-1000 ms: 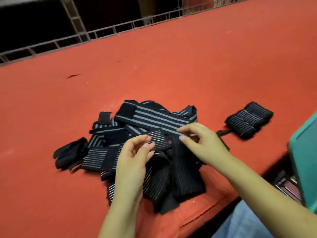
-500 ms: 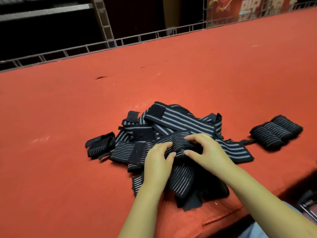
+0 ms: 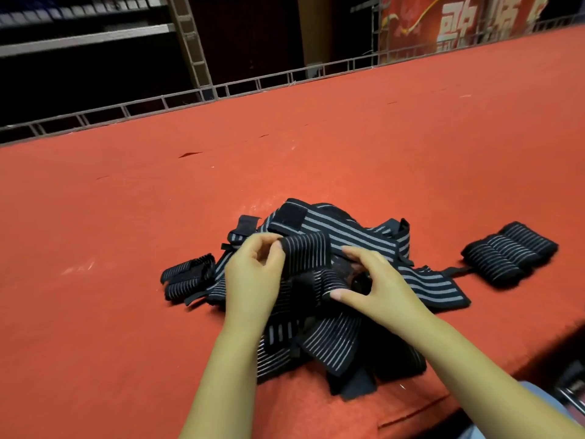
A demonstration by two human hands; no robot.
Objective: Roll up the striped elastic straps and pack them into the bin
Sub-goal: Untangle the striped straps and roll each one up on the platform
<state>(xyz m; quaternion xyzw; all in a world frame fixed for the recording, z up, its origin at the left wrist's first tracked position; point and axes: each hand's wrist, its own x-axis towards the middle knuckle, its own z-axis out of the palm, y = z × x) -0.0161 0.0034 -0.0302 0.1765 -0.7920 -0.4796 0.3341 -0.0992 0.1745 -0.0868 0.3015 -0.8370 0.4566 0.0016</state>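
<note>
The left hand [image 3: 253, 274] pinches the end of a narrow striped strap [image 3: 305, 250] between thumb and fingers, lifting that end into a short curl just above the heap, which looks like the start of a roll. The right hand [image 3: 376, 286] sits close beside it, fingers curled and thumb pressed against the same strap where it bends down into the pile; it seems to be pinning the band so the curl stays tight, though the dark cloth under the fingers is too blurred to be sure exactly what they grip. Both hands are therefore closed on the one strap, close together but not touching each other. Beneath and around them lies the loose pile of straps [image 3: 348, 337], tangled across each other, with a wider striped band [image 3: 345, 236] and its black fastening patch draped just beyond the fingers. Off to the left of the left hand sits a small rolled strap [image 3: 186, 275], and well out to the right of the right hand a row of finished rolls [image 3: 509, 255] lies side by side, probably parked there until packed. Everything rests on the red table [image 3: 285, 160], with a metal rail [image 3: 221, 90] along its far edge. The bin is not in view, so packing has yet to come
</note>
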